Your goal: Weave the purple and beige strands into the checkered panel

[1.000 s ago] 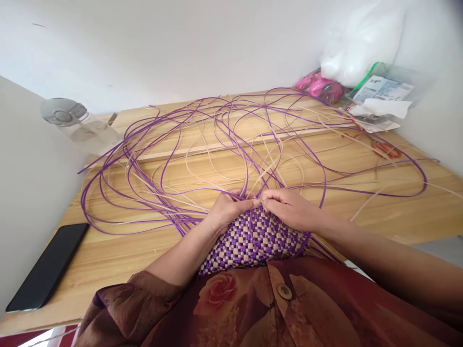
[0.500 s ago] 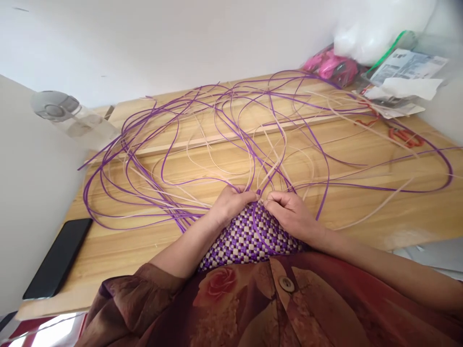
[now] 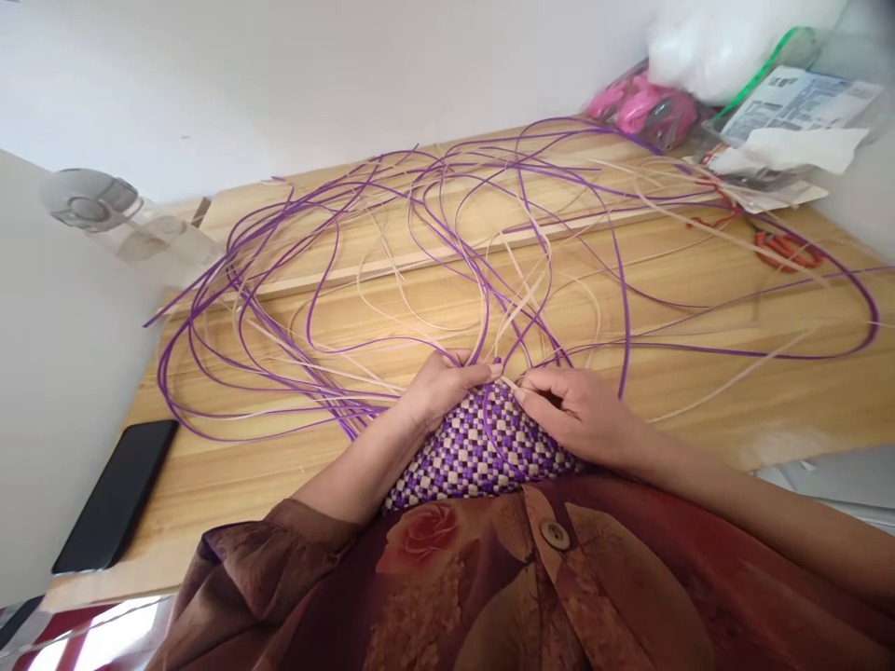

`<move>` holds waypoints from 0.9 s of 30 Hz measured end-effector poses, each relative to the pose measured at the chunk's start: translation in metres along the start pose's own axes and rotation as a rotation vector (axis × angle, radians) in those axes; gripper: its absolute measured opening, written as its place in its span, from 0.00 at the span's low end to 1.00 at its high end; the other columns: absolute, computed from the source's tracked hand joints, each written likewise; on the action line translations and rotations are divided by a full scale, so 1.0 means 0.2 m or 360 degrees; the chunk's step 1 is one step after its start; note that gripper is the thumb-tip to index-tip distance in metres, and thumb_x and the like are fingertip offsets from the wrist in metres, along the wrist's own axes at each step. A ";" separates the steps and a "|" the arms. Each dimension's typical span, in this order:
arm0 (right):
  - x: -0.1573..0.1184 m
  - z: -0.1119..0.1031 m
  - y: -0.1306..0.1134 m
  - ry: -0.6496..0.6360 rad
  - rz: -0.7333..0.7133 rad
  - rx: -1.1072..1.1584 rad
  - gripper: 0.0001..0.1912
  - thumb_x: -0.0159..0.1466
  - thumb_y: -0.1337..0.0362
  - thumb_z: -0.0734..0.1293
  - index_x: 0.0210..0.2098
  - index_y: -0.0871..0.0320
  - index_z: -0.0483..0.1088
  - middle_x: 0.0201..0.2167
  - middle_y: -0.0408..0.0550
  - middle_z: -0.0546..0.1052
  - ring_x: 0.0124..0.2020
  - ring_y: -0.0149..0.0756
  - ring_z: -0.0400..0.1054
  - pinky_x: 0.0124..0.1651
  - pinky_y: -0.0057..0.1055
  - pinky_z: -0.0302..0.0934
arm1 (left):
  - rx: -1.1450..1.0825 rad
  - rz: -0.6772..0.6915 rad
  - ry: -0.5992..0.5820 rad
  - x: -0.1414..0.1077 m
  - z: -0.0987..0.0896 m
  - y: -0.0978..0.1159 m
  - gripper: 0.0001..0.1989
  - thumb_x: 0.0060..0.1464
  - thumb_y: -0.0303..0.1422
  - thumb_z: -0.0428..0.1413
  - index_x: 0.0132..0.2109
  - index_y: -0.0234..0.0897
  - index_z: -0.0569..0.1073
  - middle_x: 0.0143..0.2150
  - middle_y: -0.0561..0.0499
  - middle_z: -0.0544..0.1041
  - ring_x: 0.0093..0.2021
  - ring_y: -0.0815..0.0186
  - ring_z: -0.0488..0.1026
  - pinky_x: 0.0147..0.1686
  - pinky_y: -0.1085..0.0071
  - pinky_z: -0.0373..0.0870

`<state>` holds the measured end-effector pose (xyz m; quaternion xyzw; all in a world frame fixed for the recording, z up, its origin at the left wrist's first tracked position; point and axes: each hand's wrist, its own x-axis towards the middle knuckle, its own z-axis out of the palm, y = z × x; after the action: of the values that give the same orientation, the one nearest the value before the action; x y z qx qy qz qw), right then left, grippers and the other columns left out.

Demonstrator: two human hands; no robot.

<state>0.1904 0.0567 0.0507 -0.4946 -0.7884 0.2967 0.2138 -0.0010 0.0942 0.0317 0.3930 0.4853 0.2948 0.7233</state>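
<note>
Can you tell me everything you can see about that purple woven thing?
The woven piece has little purple, cream and very dark squares, and looks like plastic or straw. Loose purple and pale strands spread out beyond its far side. It narrows toward its far tip, where the left hand grips it and the right hand pinches a pale strip. Its near end meets the shirt, so its full shape is hidden.

Left hand (image 3: 440, 387): thumb extended rightward, pinching. Right hand (image 3: 582, 410): thumb and forefinger pinched, near left thumb tip. Left forearm (image 3: 364, 461) and right forearm (image 3: 727, 494) bare, converging forward.
</note>
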 end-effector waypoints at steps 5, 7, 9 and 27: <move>0.02 -0.07 -0.14 0.0198 -0.0556 -0.0520 0.16 0.61 0.58 0.67 0.48 0.56 0.70 0.46 0.52 0.72 0.49 0.43 0.63 0.54 0.40 0.56 | -0.0101 0.0080 -0.0106 -0.03 -0.01 0.01 0.13 0.40 0.37 0.66 0.29 0.32 0.76 0.24 0.52 0.74 0.24 0.71 0.67 0.26 0.74 0.61; 0.03 -0.07 -0.20 -0.0045 -0.0860 -0.0522 0.10 0.63 0.63 0.64 0.43 0.55 0.73 0.44 0.50 0.74 0.48 0.41 0.64 0.54 0.40 0.56 | -0.0073 0.0142 -0.0075 -0.04 -0.01 0.02 0.12 0.39 0.36 0.66 0.27 0.32 0.75 0.24 0.53 0.74 0.24 0.72 0.66 0.26 0.75 0.60; 0.05 -0.07 -0.24 -0.0145 -0.0942 -0.0407 0.09 0.65 0.67 0.61 0.37 0.56 0.74 0.38 0.49 0.76 0.44 0.38 0.66 0.52 0.37 0.59 | -0.0069 0.0164 -0.0053 -0.05 -0.02 0.01 0.11 0.39 0.35 0.66 0.27 0.32 0.75 0.23 0.54 0.73 0.23 0.73 0.65 0.25 0.75 0.59; 0.26 -0.24 -0.03 -0.0236 0.0436 0.0224 0.11 0.58 0.59 0.68 0.31 0.61 0.76 0.23 0.45 0.76 0.24 0.30 0.66 0.27 0.27 0.56 | -0.0219 -0.0011 0.0001 -0.07 -0.02 0.02 0.11 0.37 0.33 0.68 0.29 0.33 0.76 0.23 0.54 0.75 0.22 0.73 0.67 0.26 0.73 0.61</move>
<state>0.1946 0.1147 0.0924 -0.5579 -0.7046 0.4133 0.1468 -0.0095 0.0870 0.0409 0.3407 0.4654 0.3252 0.7494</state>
